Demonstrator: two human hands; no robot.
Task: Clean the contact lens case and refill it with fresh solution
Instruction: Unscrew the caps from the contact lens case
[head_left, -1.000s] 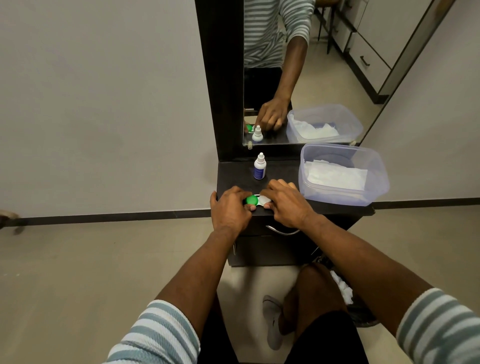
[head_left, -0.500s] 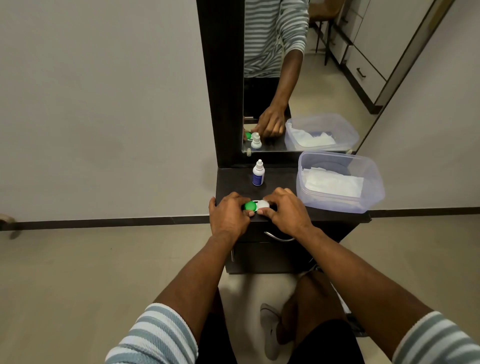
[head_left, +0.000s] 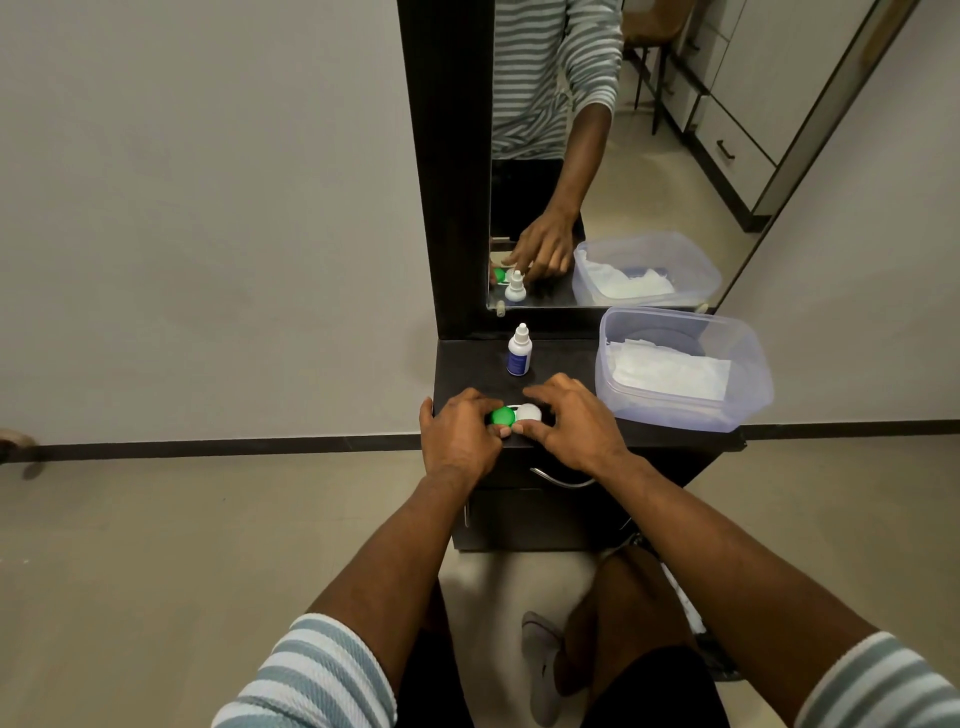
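Right hand (head_left: 576, 422) has slid off the white cap (head_left: 529, 413), both hands pinching the case to steady it, left hand (head_left: 460, 434) gripping the green cap (head_left: 502, 415) at 9 o'clock.

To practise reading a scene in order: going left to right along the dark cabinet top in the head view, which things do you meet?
Left hand → green cap → white cap → right hand → clear plastic tub holding white tissues. The solution bottle stands farther back, above the caps.

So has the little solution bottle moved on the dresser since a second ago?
No. The solution bottle stands in its earlier spot near the mirror frame.
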